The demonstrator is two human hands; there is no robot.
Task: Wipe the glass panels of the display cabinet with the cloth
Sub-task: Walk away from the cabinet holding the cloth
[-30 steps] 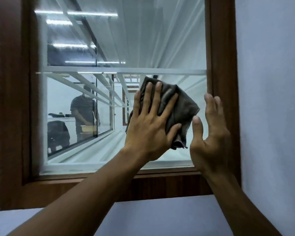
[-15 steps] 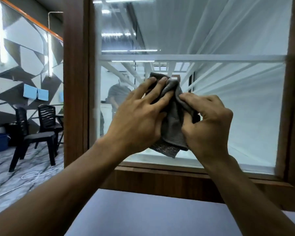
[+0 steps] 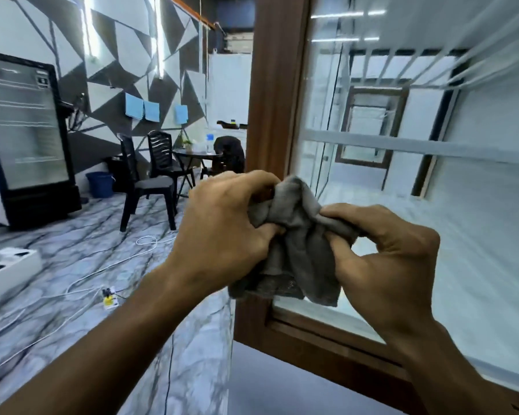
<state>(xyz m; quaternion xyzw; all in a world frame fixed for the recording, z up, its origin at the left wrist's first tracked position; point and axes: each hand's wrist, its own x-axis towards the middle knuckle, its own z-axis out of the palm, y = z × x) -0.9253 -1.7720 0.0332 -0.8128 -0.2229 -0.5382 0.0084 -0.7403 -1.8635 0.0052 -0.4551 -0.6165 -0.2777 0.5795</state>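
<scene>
A crumpled grey cloth (image 3: pixel 297 244) hangs between both hands, held off the glass in front of the cabinet's left corner. My left hand (image 3: pixel 225 229) grips its upper left part with curled fingers. My right hand (image 3: pixel 381 259) pinches its right side between thumb and fingers. The display cabinet has a brown wooden frame (image 3: pixel 273 94) and a glass panel (image 3: pixel 462 205) filling the right half of the view, with white shelves behind it.
To the left lies a marble-patterned floor (image 3: pixel 72 250) with white cables (image 3: pixel 117 262) and a white box (image 3: pixel 6 268). Black chairs (image 3: pixel 150 181) and a small table stand further back, beside a blue bucket (image 3: pixel 100 184) and a glass-door fridge (image 3: pixel 27 139).
The cloth came off the glass and both hands now bunch it up. The view has swung left, past the cabinet's left frame, showing the room.
</scene>
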